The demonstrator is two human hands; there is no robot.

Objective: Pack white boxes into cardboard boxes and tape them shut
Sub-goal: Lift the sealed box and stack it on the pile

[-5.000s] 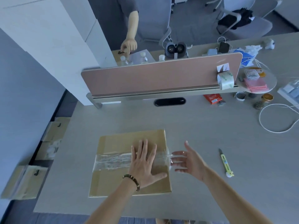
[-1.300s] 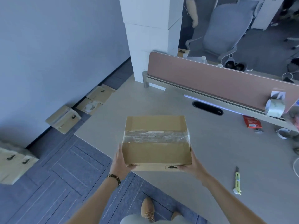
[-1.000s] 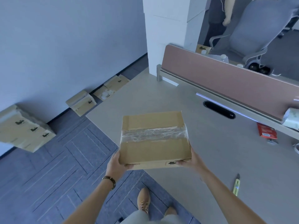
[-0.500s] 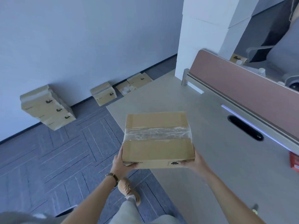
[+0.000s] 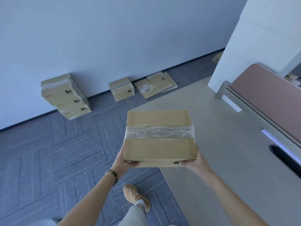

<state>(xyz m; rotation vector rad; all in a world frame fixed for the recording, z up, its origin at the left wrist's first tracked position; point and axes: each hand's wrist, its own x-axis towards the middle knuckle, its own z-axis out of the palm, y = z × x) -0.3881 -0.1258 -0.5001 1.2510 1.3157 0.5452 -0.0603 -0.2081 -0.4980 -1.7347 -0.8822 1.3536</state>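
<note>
At centre frame, the taped cardboard box (image 5: 158,137) is gripped level at its near corners by left hand (image 5: 124,162) and right hand (image 5: 194,163), with the floor stack (image 5: 65,96) lying upper left, nearer the left hand.

The cardboard box (image 5: 159,137) is tan, crossed by a band of clear, crinkled tape (image 5: 160,132) that shines whitish, with a small black logo on its near side. The stacked boxes (image 5: 65,97) by the wall are the same tan with black prints. The carpet (image 5: 48,152) is grey-blue, patterned in blocks of parallel lines. The surface (image 5: 228,152) is pale beige. The divider panel (image 5: 268,95) is dusty pink. The shoe (image 5: 135,197) is tan, the bracelet (image 5: 112,174) dark and beaded.
</note>
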